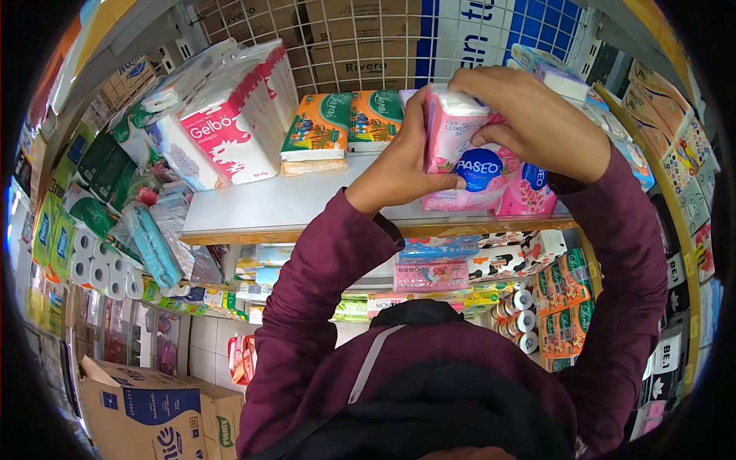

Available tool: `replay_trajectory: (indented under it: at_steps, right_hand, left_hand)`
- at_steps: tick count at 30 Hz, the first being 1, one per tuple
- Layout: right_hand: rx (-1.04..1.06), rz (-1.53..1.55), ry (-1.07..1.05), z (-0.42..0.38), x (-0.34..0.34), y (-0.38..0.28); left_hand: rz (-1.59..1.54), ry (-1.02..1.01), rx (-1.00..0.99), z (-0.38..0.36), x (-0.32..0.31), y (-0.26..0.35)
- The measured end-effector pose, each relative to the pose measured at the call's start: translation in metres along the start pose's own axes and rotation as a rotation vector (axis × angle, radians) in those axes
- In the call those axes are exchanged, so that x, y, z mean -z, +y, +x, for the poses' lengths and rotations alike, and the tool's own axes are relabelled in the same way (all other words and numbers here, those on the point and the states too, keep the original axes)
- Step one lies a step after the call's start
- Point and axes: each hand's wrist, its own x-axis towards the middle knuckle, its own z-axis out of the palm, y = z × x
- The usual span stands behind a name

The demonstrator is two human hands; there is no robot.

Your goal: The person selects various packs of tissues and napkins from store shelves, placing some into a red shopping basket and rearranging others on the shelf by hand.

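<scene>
On the upper shelf, a pink and white tissue pack (447, 132) stands upright between my hands. My left hand (399, 157) presses its left side with the fingers, the thumb stretched across the front of a pink Paseo tissue pack (479, 175) beneath. From the right, my right hand (533, 111) curls over the top, thumb bent against the front. Beside the Paseo pack is a second pink Paseo pack (529, 190), partly under my right wrist. To the left of my left hand lie orange and green Jaros tissue packs (316, 124), set side by side.
Gelbo toilet-roll packs (230, 126) stand at the shelf's left. A white wire grid (360, 38) closes the back, with cartons behind. The shelf's yellowish front edge (307, 231) runs below my forearms. Lower shelves hold tissue goods; a cardboard box (146, 414) sits on the floor.
</scene>
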Motion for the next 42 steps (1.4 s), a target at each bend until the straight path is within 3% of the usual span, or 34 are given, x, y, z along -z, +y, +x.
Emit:
replay_trajectory:
  at_steps: [4, 12, 20, 32, 37, 42]
  right_hand:
    - [0.021, -0.045, 0.07, -0.007, -0.013, 0.0]
    - [-0.05, -0.246, 0.112, -0.024, -0.037, 0.001]
    - [-0.125, -0.128, 0.072, -0.027, -0.023, 0.003]
    - [-0.182, -0.15, 0.253, -0.064, 0.027, 0.003]
    - [-0.471, 0.019, 0.429, -0.131, 0.057, -0.064]
    - [-0.973, 0.057, 0.676, -0.24, 0.047, -0.147]
  left_hand:
    - [0.081, 0.001, -0.008, -0.006, -0.004, 0.0]
    - [-0.049, 0.043, 0.059, -0.018, -0.019, -0.011]
    - [-0.345, 0.194, 0.121, -0.021, -0.034, 0.006]
    - [-0.289, 0.352, 0.091, -0.026, -0.037, 0.015]
    - [-0.377, 0.429, 0.049, -0.045, -0.031, 0.015]
    - [-0.364, 0.451, -0.083, -0.065, -0.028, 0.018]
